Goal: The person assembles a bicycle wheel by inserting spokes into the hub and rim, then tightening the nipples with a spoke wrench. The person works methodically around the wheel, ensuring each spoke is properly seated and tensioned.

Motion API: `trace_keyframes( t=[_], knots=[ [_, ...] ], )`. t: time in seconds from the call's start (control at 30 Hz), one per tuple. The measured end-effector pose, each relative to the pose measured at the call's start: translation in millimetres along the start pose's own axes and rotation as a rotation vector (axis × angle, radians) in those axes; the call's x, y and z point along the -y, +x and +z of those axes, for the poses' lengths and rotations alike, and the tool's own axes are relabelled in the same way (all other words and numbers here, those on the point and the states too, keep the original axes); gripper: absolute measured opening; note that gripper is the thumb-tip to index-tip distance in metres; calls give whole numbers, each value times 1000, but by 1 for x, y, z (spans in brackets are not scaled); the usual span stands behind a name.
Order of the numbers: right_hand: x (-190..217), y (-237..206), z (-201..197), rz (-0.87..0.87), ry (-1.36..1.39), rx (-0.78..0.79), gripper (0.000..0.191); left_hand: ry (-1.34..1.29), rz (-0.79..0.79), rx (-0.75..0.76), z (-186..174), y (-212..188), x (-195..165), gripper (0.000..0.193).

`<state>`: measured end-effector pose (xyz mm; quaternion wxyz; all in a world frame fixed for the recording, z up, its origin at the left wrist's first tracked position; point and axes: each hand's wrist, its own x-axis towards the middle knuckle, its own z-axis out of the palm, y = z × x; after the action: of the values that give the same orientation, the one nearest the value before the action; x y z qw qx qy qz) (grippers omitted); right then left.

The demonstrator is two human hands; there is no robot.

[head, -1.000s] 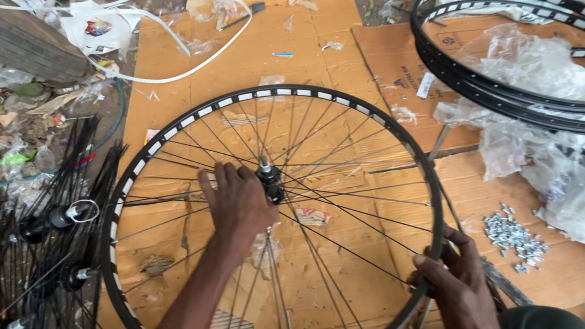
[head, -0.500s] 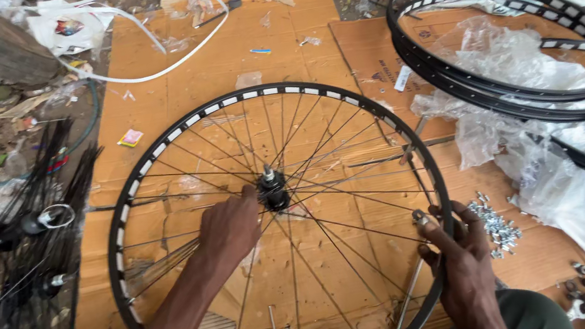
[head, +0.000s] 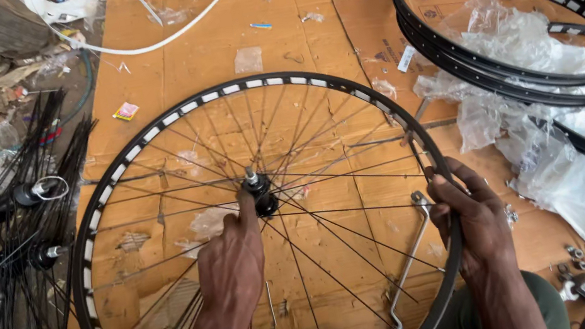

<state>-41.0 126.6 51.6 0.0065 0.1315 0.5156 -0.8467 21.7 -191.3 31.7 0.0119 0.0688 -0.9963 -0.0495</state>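
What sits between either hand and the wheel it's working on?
Nothing visible. The left hand lies on the spokes with a finger touching the hub. The right hand grips the wheel rim directly at its right side. A bent metal tool lies under the spokes, apart from both.

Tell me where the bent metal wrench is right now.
In the head view, the bent metal wrench lies on the cardboard under the wheel's spokes, lower right, just left of the right hand.

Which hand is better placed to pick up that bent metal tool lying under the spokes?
Right. The right hand grips the wheel rim right beside the bent metal tool; the left hand is at the hub, farther away.
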Motion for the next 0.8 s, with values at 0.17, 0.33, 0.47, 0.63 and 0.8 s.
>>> trace_keyframes(
  t=[0.17,0.33,0.47,0.63,0.8],
  knots=[
    [-6,-13,-11,5,-238,49,32,-155,-79,16,1,-31,-1,58],
    [-22,-12,-8,125,-218,-81,34,-255,-94,-44,6,-31,-3,48],
    [-22,-6,-22,251,-223,-126,51,-188,-78,-301,4,-26,-14,44],
    [-30,2,-60,15,-1113,-50,30,-170,-192,125,-11,-32,-20,45],
    [-48,18,-76,141,-1069,94,40,-882,-454,188,-19,-35,-37,27]
  ],
)
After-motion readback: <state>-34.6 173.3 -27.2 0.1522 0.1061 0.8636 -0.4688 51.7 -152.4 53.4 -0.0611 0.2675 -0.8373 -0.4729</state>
